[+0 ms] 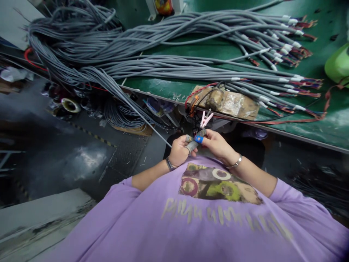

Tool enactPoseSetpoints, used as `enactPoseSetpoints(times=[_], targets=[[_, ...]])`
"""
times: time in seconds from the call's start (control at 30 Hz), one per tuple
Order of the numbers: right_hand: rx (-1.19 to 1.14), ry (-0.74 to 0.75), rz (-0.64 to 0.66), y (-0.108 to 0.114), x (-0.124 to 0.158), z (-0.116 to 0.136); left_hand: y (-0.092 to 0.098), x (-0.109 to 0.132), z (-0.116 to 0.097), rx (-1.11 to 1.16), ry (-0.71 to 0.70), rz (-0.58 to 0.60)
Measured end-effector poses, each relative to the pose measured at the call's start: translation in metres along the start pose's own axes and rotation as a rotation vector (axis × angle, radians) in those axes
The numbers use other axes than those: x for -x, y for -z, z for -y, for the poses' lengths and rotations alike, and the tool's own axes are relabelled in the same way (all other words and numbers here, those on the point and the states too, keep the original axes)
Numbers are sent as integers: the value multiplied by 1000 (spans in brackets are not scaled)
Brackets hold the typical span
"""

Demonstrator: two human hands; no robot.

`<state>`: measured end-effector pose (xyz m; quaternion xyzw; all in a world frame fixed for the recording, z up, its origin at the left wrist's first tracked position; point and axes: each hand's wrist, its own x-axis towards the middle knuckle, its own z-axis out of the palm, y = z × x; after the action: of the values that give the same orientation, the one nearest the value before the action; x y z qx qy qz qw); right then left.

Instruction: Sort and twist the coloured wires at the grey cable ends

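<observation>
A single grey cable (154,128) comes down from the bench into my left hand (179,151), which is closed around it close to my chest. My right hand (218,145) meets it there, thumb and fingers pinched together at the cable's end. Whatever lies between those fingertips is too small and covered to make out. Grey wrapping covers some fingers on both hands, and a blue band (199,139) sits on my right thumb. Just beyond the fingertips, a pale pink clip (206,119) stands at the bench edge.
Bundled grey cables (163,34) with white-banded, stripped ends lie across the green bench (300,123). A worn, taped block (231,103) is at its front edge, with red and black wires beside it. Coiled cable (125,114) lies below. A green object (338,65) stands far right.
</observation>
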<state>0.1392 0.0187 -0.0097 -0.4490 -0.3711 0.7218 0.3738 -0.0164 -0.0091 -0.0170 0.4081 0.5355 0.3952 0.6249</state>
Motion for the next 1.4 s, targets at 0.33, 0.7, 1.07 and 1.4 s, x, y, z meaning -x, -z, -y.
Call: enactPoseSetpoints(times=[0.33,0.7,1.07,1.4], targets=[[-74,52,-114,-3,1,-11,-2,-2,0,85,61,-9],[-558,-200,-236,27,-11,3,0,1,-7,91,109,-12],[-182,-67,-14,9,0,-4,-3,1,-8,92,93,-25],[-50,-65,137,10,-6,9,-1,2,-10,-17,165,120]])
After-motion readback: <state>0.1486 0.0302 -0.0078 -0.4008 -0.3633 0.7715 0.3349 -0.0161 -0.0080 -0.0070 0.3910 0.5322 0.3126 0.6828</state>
